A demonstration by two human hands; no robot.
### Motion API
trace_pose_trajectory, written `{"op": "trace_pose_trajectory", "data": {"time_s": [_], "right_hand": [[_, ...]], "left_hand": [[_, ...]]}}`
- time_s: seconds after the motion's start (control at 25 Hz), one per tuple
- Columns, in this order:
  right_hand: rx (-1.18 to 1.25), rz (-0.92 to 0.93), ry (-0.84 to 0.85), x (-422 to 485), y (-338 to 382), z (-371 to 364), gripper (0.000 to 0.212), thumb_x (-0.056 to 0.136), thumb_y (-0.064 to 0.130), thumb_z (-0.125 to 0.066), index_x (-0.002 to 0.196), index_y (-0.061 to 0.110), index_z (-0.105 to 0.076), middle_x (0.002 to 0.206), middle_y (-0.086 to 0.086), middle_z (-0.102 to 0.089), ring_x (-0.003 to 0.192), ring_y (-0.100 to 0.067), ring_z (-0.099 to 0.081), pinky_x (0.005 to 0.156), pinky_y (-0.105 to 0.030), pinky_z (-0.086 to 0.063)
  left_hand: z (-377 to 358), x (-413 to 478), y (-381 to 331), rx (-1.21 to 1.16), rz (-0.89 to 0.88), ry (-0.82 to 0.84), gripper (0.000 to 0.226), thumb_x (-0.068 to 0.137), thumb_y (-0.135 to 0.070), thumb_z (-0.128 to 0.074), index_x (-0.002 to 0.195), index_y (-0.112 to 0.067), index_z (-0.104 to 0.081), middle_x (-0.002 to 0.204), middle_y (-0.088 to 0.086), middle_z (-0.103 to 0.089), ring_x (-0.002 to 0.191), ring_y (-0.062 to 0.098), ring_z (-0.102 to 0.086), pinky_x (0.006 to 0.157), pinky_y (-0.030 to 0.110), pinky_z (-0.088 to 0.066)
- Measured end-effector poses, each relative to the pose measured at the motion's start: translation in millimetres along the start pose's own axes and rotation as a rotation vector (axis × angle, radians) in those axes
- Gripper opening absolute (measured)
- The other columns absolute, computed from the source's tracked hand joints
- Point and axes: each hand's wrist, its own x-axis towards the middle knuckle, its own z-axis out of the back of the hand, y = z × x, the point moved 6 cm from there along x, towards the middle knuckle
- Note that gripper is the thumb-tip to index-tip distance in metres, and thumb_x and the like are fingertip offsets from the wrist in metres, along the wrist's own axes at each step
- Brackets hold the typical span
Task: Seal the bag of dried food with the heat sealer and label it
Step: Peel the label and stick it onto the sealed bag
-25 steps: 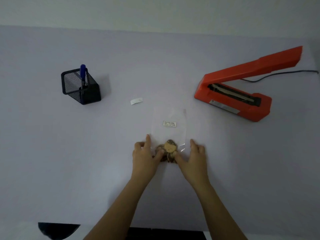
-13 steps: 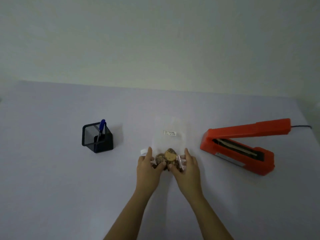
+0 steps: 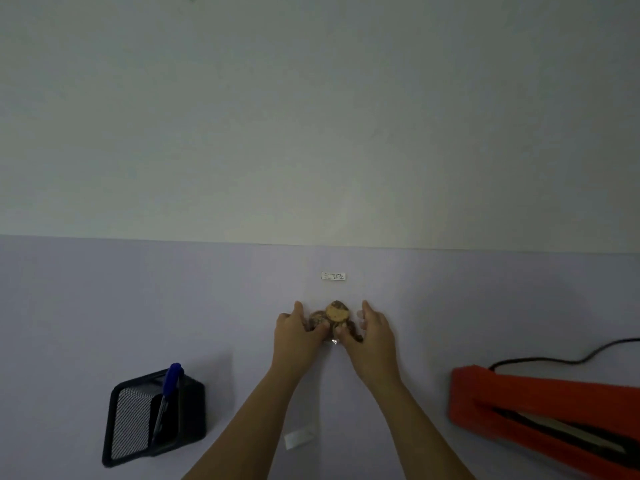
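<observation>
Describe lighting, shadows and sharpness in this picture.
Head view: dim, even light; the pen holder casts only a soft shadow beside it; the clear bag is almost invisible; the print on its sticker is too blurred to read.

The worktop [image 3: 104, 306] is pale lilac-grey. The heat sealer [image 3: 540, 393] is orange-red; the mesh pen holder [image 3: 131, 420] is black, its pen [image 3: 172, 379] blue. The dried food [image 3: 336, 311] is mottled brown and tan, the label [image 3: 333, 276] white with dark print.

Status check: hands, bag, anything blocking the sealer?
Left hand and right hand both grip bag at food end. Label on bag. Sealer open, at right. Nothing seen between bag and sealer.
</observation>
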Motion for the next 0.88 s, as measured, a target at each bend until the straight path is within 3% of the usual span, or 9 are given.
{"op": "trace_pose_trajectory", "data": {"time_s": [0.08,0.2,0.32,0.44,0.52,0.64,0.72,0.8,0.88], "right_hand": [[-0.022,0.018,-0.011,9.4,-3.1,-3.2,0.070,0.083,0.017,-0.069,0.141,0.004,-0.031,0.134,-0.015,-0.045,0.124,-0.025,-0.045,0.101,-0.032,-0.039],[-0.036,0.022,-0.023,13.4,-5.1,-1.9,0.071,0.082,0.019,-0.069,0.141,0.005,-0.032,0.134,-0.015,-0.045,0.123,-0.024,-0.045,0.100,-0.030,-0.038],[-0.094,0.029,0.009,10.8,-5.5,-0.8,0.073,0.083,0.023,-0.067,0.143,0.006,-0.028,0.139,-0.016,-0.040,0.128,-0.026,-0.040,0.105,-0.035,-0.036],[-0.198,0.049,0.025,5.4,-2.7,0.6,0.074,0.088,0.030,-0.062,0.144,0.004,-0.022,0.146,-0.018,-0.030,0.135,-0.030,-0.028,0.109,-0.036,-0.026],[-0.249,0.076,-0.002,-7.2,-0.5,2.5,0.073,0.088,0.030,-0.060,0.144,0.003,-0.022,0.147,-0.020,-0.028,0.135,-0.032,-0.026,0.110,-0.037,-0.024],[-0.348,0.087,-0.077,-40.5,-8.1,2.2,0.073,0.086,0.027,-0.062,0.143,0.000,-0.024,0.146,-0.022,-0.030,0.134,-0.035,-0.027,0.111,-0.042,-0.024],[-0.411,0.096,-0.115,-68.8,-19.8,-2.3,0.073,0.085,0.027,-0.063,0.141,-0.002,-0.026,0.145,-0.025,-0.033,0.133,-0.038,-0.031,0.109,-0.045,-0.027],[-0.484,0.107,-0.142,-92.4,-30.7,-7.8,0.069,0.088,0.036,-0.054,0.140,-0.003,-0.030,0.145,-0.024,-0.036,0.132,-0.037,-0.036,0.106,-0.045,-0.032],[-0.566,0.107,-0.136,-105.0,-37.3,-13.1,0.068,0.088,0.045,-0.037,0.138,-0.001,-0.035,0.145,-0.019,-0.038,0.133,-0.033,-0.037,0.106,-0.044,-0.032]], "left_hand": [[-1.8,9.5,1.2,0.019,-0.013,-0.015,0.059,0.086,-0.026,-0.061,0.137,-0.012,-0.036,0.102,0.008,-0.042,0.089,0.021,-0.046,0.073,0.022,-0.033],[-1.4,13.7,-0.2,0.046,-0.012,-0.024,0.066,0.086,-0.029,-0.061,0.140,-0.004,-0.032,0.106,0.009,-0.043,0.091,0.019,-0.044,0.077,0.021,-0.032],[-1.9,4.9,0.6,0.047,-0.004,0.012,0.079,0.086,-0.033,-0.061,0.147,-0.009,-0.016,0.125,0.015,-0.042,0.109,0.025,-0.046,0.085,0.022,-0.034],[6.4,-20.4,-5.6,0.143,-0.042,-0.001,0.084,0.087,-0.036,-0.058,0.148,-0.011,-0.006,0.141,0.018,-0.029,0.126,0.032,-0.034,0.102,0.032,-0.031],[29.3,-50.9,-19.3,0.173,-0.153,-0.134,0.079,0.090,-0.032,-0.056,0.148,-0.011,-0.006,0.144,0.016,-0.025,0.128,0.029,-0.029,0.101,0.029,-0.029],[89.2,-104.1,-26.1,0.257,-0.267,-0.460,0.068,0.091,-0.025,-0.054,0.147,-0.011,-0.018,0.144,0.016,-0.028,0.126,0.029,-0.029,0.092,0.027,-0.032],[126.4,-125.0,-2.5,0.418,-0.118,-0.586,0.074,0.087,-0.035,-0.057,0.147,-0.015,-0.019,0.148,0.018,-0.022,0.132,0.036,-0.022,0.101,0.044,-0.033],[147.4,-128.1,42.0,0.459,0.184,-0.479,0.090,0.080,-0.052,-0.060,0.148,-0.026,-0.007,0.154,0.018,-0.007,0.137,0.042,-0.011,0.106,0.058,-0.025],[148.9,-126.0,76.4,0.336,0.371,-0.326,0.099,0.076,-0.052,-0.065,0.147,-0.030,0.000,0.154,0.018,0.000,0.136,0.046,-0.012,0.105,0.060,-0.025]]}}
